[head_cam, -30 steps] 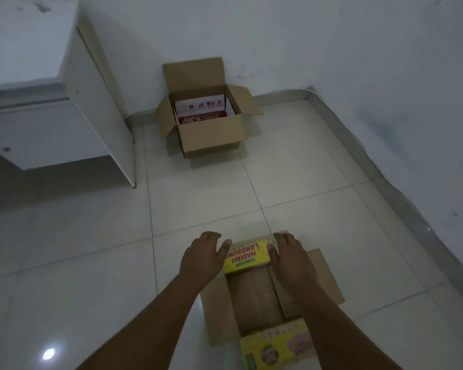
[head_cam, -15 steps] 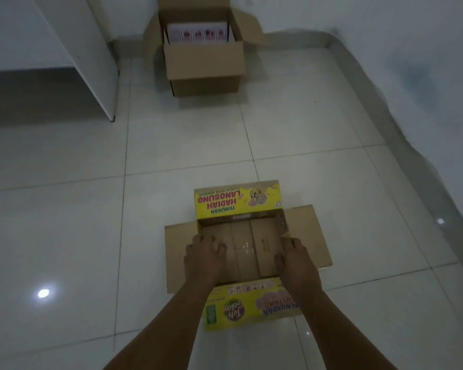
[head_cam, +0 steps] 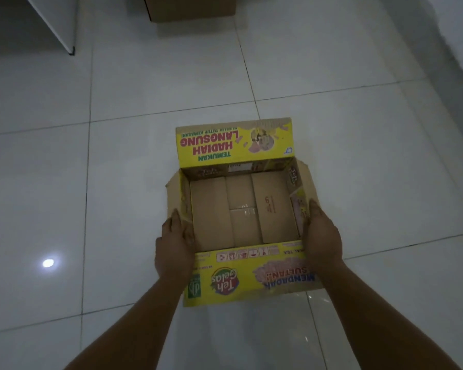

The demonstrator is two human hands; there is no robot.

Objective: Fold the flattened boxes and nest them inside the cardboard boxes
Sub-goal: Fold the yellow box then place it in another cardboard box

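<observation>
A yellow printed carton [head_cam: 238, 209] stands open on the white tiled floor in front of me, its brown inside bottom showing. Its far flap [head_cam: 233, 145] and near flap [head_cam: 251, 276] lie spread outward, both yellow with red and green lettering. My left hand [head_cam: 174, 247] grips the carton's left side flap near the front corner. My right hand [head_cam: 322, 236] clasps the right side wall at its front corner. Inside, the carton holds nothing. A plain brown cardboard box [head_cam: 193, 8] shows only its lower front at the top edge of the view.
A white cabinet panel [head_cam: 56, 22] comes down to the floor at the top left. A pale wall base [head_cam: 460, 41] runs along the top right. Glossy floor tiles [head_cam: 91, 182] surround the carton, with a light reflection at the left.
My hands moved from the far flap back to the carton's two sides near me. The side flaps have risen from flat on the floor. The view tilted down, cutting off the brown box.
</observation>
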